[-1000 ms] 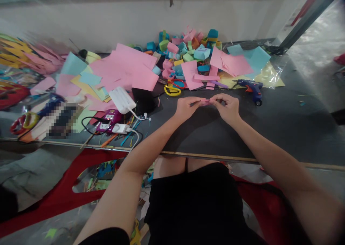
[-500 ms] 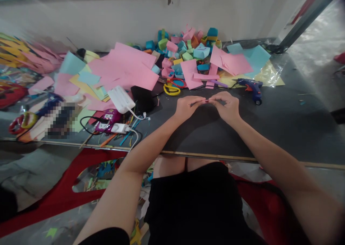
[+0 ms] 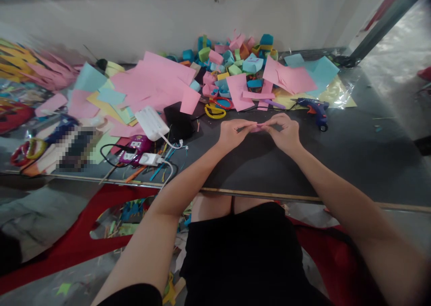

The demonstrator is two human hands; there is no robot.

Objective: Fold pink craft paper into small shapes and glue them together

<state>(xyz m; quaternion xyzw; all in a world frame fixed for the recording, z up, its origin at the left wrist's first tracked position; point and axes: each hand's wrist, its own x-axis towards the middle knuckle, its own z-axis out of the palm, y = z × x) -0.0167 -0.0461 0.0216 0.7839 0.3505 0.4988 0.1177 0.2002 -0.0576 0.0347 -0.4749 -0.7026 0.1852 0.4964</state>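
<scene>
Between my fingertips is a small piece of pink paper [image 3: 259, 128], held just over the dark table. My left hand [image 3: 233, 134] pinches its left end, and my right hand [image 3: 284, 133] pinches its right end. Most of the piece is covered by the fingers. Beyond my left hand lie scissors with red and yellow handles [image 3: 215, 111]. A blue hot glue gun [image 3: 316, 110] rests to the right of my right hand. Pink paper sheets [image 3: 238, 92] and a purple pen-like stick [image 3: 274, 104] lie just behind the hands.
Folded coloured paper pieces [image 3: 235, 59] are heaped against the wall. On the left are large pink sheets [image 3: 151, 83], a white adapter [image 3: 152, 122], a purple power strip [image 3: 136, 148] with cables, and another pair of scissors [image 3: 28, 152]. The table's front edge [image 3: 256, 193] runs below my forearms.
The pink paper between my fingers now shows a wider face, where only a thin edge showed before. Both hands stay in nearly the same place.
</scene>
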